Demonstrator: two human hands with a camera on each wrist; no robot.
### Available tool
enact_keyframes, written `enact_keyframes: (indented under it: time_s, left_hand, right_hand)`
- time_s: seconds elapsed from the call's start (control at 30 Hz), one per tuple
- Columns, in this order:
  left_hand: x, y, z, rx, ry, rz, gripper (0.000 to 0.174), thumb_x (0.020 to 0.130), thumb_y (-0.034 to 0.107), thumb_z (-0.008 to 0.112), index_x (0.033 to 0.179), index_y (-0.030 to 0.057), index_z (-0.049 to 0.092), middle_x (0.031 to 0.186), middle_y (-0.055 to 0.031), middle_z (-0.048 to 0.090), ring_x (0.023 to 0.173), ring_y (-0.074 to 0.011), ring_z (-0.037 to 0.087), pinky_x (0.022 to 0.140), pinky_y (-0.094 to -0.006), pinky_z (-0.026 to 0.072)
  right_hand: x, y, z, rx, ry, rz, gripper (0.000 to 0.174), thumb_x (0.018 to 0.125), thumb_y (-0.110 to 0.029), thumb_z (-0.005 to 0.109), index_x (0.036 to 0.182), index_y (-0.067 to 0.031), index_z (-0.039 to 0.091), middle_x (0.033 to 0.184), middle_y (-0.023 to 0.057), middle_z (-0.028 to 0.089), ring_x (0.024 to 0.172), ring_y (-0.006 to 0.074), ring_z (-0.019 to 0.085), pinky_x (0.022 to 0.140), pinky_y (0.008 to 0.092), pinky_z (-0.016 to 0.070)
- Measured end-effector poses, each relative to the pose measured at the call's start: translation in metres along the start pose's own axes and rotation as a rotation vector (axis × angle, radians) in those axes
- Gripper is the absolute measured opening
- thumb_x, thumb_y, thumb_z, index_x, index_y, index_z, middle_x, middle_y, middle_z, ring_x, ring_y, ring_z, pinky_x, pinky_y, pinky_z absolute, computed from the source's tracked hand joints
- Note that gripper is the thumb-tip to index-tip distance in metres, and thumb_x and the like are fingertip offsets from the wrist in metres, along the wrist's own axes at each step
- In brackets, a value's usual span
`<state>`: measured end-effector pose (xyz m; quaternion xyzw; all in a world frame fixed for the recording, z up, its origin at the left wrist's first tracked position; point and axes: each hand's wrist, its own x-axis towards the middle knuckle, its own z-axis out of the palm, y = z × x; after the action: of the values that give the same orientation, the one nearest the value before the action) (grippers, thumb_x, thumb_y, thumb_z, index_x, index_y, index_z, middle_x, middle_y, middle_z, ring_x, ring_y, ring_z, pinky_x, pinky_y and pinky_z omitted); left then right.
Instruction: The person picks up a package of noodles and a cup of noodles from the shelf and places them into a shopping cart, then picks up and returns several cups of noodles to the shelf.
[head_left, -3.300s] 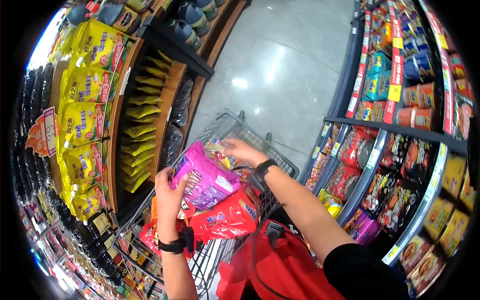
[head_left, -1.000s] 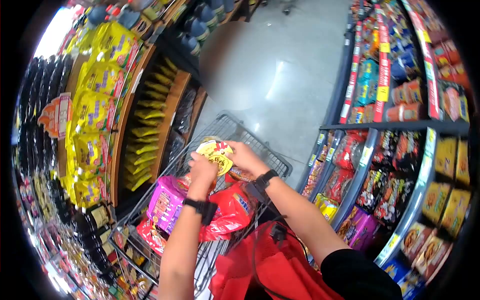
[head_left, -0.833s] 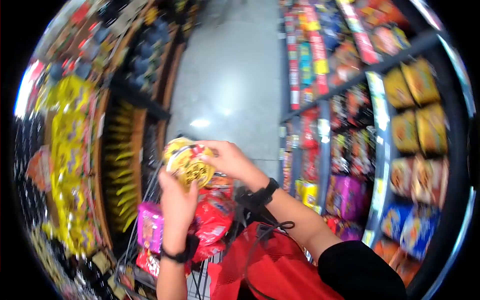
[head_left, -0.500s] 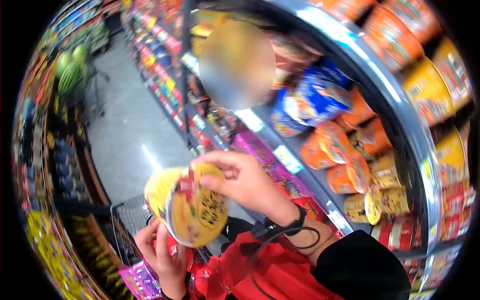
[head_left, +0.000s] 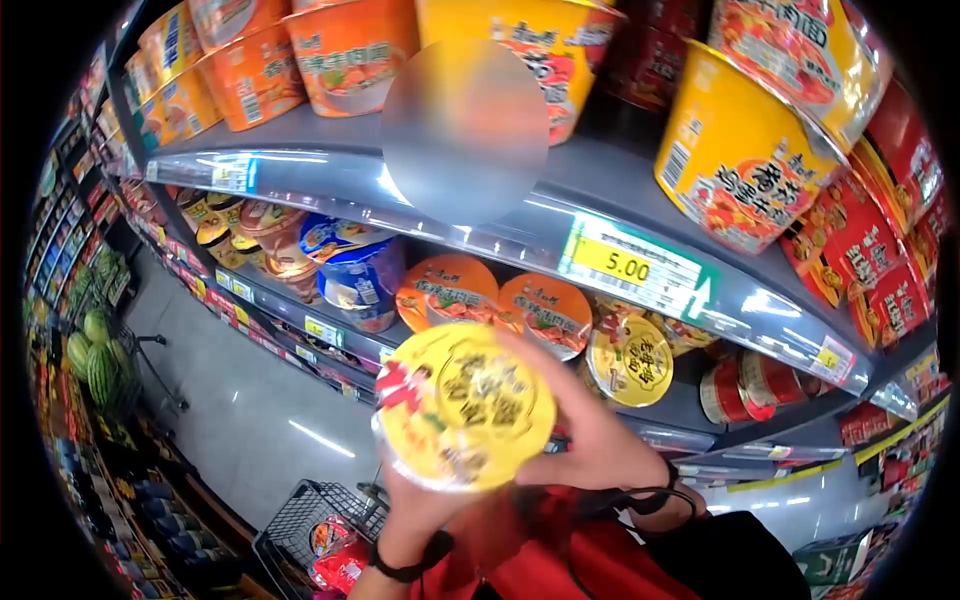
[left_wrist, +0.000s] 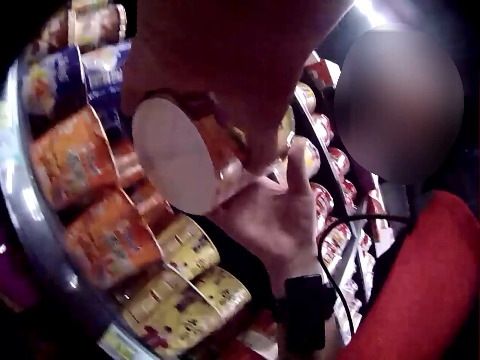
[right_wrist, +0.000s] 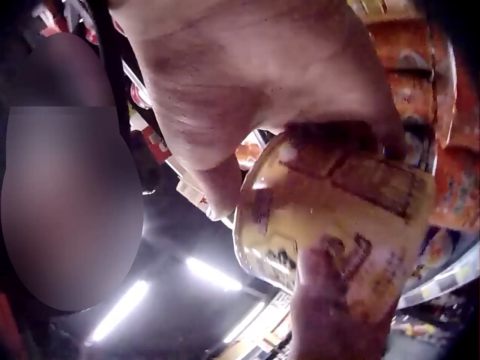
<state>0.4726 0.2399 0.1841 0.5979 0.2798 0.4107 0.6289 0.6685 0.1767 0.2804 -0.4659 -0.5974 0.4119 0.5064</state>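
A yellow instant noodle cup is held up in front of the body, its printed lid facing the head camera. The left hand grips it from below and the left; its fingers are mostly hidden behind the lid. From the other side the right hand holds the cup, fingers behind it. In the left wrist view the cup's pale bottom shows beside the left hand, with the right hand close by. The right wrist view shows the right hand over the cup's side and a left-hand finger against it.
Ahead, a lower shelf bears orange noodle cups and a similar yellow cup. Above it, a shelf edge with a price tag juts out under larger noodle tubs. A shopping cart stands lower left, in the aisle.
Both hands have lifted the noodle cup out of the cart. The view has swung right from the aisle to the noodle shelves, and the lid has turned toward the head camera.
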Motion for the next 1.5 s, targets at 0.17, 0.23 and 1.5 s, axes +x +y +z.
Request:
enact_keyframes:
  time_s: [0.17, 0.23, 1.5]
  left_hand:
    - [0.028, 0.015, 0.085, 0.352, -0.223, 0.354, 0.115, 0.066, 0.022, 0.094, 0.149, -0.0077, 0.020, 0.146, -0.0279, 0.037, 0.136, -0.0389, 0.042, 0.113, -0.0459, 0.0365]
    - [0.035, 0.023, 0.109, 0.401, -0.303, 0.434, 0.117, 0.072, 0.029, 0.090, 0.151, -0.0102, 0.014, 0.146, -0.0333, 0.034, 0.138, -0.0467, 0.036, 0.115, -0.0484, 0.0317]
    - [0.040, -0.018, 0.165, 0.500, -0.165, 0.335, 0.109, 0.073, 0.019, 0.089, 0.154, -0.0040, 0.020, 0.151, -0.0252, 0.039, 0.140, -0.0371, 0.043, 0.112, -0.0429, 0.0398]
  right_hand:
    - [-0.063, 0.027, -0.021, -0.270, 0.580, -0.168, 0.126, 0.061, -0.022, 0.099, 0.151, -0.0076, 0.012, 0.144, 0.0196, 0.038, 0.137, 0.0299, 0.043, 0.112, 0.0431, 0.0401]
    - [-0.083, 0.024, -0.048, -0.193, 0.623, -0.173, 0.127, 0.058, -0.020, 0.100, 0.148, -0.0096, 0.011, 0.143, 0.0186, 0.038, 0.134, 0.0286, 0.047, 0.109, 0.0428, 0.0461]
    - [-0.126, 0.070, -0.115, -0.179, 0.666, -0.098, 0.136, 0.068, -0.028, 0.095, 0.158, -0.0104, -0.007, 0.150, 0.0200, 0.035, 0.139, 0.0302, 0.041, 0.115, 0.0422, 0.0346]
